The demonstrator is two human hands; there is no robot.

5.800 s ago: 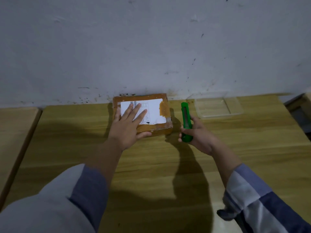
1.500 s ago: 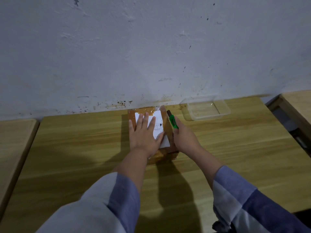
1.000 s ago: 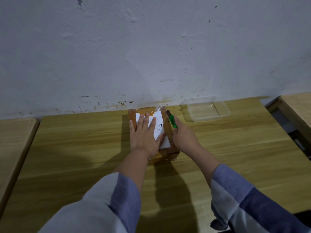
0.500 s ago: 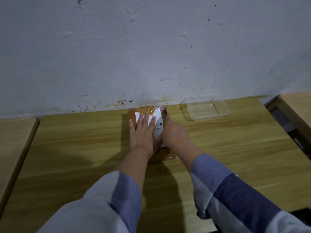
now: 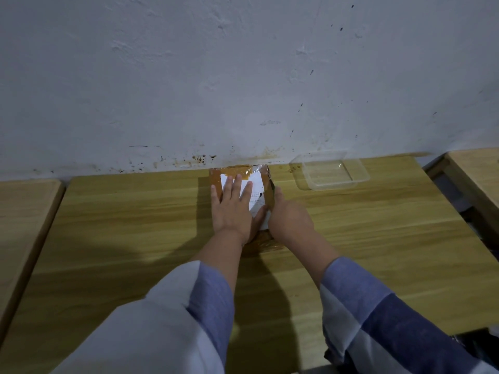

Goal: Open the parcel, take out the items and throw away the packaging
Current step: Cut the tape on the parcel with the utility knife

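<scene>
Taped cardboard parcel [image 5: 243,175] on wooden table [image 5: 378,225], far end touching wall [image 5: 243,76], long axis pointing away toward it. Left hand [image 5: 233,210] flat on label [image 5: 256,194], fingers spread. Right hand [image 5: 290,215] against right edge; grip impossible to tell. Clear plastic tray [image 5: 330,171] near, to the right.

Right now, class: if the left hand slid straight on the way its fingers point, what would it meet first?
The left hand lies flat on the parcel, fingers aimed away from the person. Past the parcel's far edge, it would probably meet the wall first; the gap between them is unclear.
</scene>
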